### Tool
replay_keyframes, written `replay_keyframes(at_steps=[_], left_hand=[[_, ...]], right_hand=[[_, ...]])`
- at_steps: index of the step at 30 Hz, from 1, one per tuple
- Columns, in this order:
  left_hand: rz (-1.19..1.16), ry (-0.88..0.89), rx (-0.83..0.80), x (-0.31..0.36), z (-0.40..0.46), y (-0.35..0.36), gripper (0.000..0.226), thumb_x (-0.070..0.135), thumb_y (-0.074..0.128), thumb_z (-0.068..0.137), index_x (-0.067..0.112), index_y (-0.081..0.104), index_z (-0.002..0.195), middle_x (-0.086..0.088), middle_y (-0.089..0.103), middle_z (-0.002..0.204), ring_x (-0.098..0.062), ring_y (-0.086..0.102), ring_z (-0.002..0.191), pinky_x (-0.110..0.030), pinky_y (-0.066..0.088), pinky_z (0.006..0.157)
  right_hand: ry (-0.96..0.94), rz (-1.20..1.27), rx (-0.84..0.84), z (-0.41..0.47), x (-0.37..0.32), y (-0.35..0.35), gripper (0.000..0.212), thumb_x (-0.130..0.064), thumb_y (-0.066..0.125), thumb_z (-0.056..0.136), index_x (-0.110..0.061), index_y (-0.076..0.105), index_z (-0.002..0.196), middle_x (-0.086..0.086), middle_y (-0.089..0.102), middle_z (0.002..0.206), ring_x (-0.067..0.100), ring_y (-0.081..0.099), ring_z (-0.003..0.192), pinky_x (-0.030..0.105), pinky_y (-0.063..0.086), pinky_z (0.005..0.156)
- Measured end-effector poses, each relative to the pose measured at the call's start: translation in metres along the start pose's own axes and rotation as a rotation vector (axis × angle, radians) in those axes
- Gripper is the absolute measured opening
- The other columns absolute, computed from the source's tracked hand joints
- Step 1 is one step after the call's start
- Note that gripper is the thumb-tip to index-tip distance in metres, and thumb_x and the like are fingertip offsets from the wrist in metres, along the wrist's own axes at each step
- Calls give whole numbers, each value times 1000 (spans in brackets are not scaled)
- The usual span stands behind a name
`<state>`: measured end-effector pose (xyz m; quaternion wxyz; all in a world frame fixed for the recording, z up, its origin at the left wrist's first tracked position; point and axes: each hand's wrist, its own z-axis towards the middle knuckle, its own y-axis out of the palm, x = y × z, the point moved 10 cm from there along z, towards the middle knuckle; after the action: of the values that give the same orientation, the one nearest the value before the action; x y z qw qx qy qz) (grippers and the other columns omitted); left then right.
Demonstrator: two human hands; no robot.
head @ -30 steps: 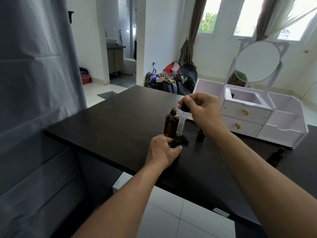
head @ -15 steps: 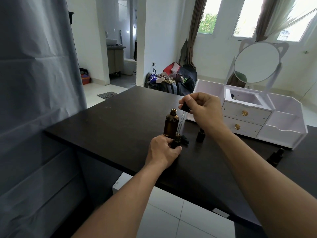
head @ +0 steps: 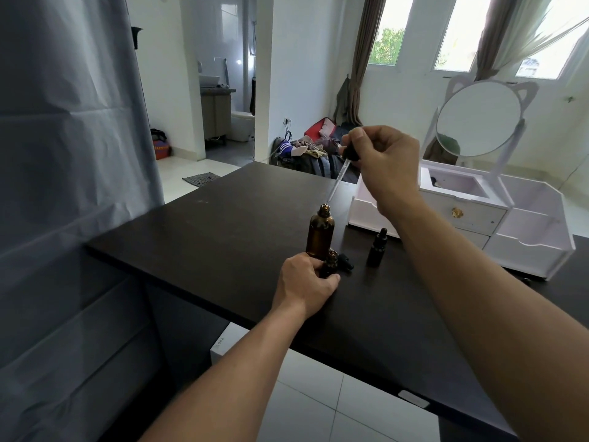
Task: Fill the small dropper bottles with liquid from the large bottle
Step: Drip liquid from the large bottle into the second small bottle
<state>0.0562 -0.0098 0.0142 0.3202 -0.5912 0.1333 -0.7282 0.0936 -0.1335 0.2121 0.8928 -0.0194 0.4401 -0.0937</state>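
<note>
Near the table's (head: 223,237) front edge, filling under way
My right hand (head: 387,167) pinches the dropper (head: 339,177) over the large bottle (head: 320,232); my left hand (head: 304,282) grips an uncapped small bottle (head: 330,264), not yet filled, I judge

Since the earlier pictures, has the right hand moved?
Yes. The right hand rose, lifting the dropper clear above the large bottle.

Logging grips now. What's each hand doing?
Left hand: grips the small bottle.
Right hand: pinches the dropper.
</note>
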Motion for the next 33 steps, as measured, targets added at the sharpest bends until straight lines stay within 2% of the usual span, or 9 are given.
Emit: replay_keyframes(at_steps=[3,7,12,17,23,29,33], left_hand=[[6,-10,0,-1,0,0,33,38,73,81,14,72,104,1,66,103,-8,59,86,-14,43,68],[20,-31,0,-2,0,-1,36,39,72,82,15,71,110,0,65,107,-11,59,90,-20,48,75],[29,-80,4,-5,0,-1,38,40,71,83,19,69,114,3,62,113,-11,59,97,-22,48,81],[-3,-87,8,-5,-2,-1,37,37,73,83,18,67,114,1,63,116,-12,59,102,-19,45,77],[-12,-75,6,-4,-2,-1,36,36,73,82,18,68,113,2,63,115,-8,57,95,-19,43,74],[-15,-75,-2,-4,-2,0,35,36,73,82,18,68,112,3,63,114,-5,53,91,-19,41,74],[-22,-80,-3,-5,-1,0,36,37,74,82,18,69,111,3,64,114,-9,59,95,-19,42,74]], right_hand=[[-10,-61,5,4,5,8,18,-17,62,94,-21,71,79,-1,74,78,15,73,76,42,59,84],[16,-139,-20,1,22,18,16,-21,63,93,-13,76,88,0,74,80,18,72,82,43,58,86],[103,-137,-121,-9,54,36,23,-15,57,96,-20,72,79,6,74,82,23,72,83,45,58,87],[174,-149,-160,-21,70,41,21,-11,49,101,-15,69,93,8,71,96,18,71,90,21,56,75],[196,-123,-158,-25,79,43,25,-8,49,100,-15,68,85,8,71,94,20,70,91,36,59,87],[220,-89,-157,-27,81,43,24,-10,50,100,-19,67,85,7,71,95,20,70,92,39,58,89],[216,-98,-158,-28,81,43,19,-11,51,100,-16,67,90,6,71,95,18,71,91,38,58,89]])
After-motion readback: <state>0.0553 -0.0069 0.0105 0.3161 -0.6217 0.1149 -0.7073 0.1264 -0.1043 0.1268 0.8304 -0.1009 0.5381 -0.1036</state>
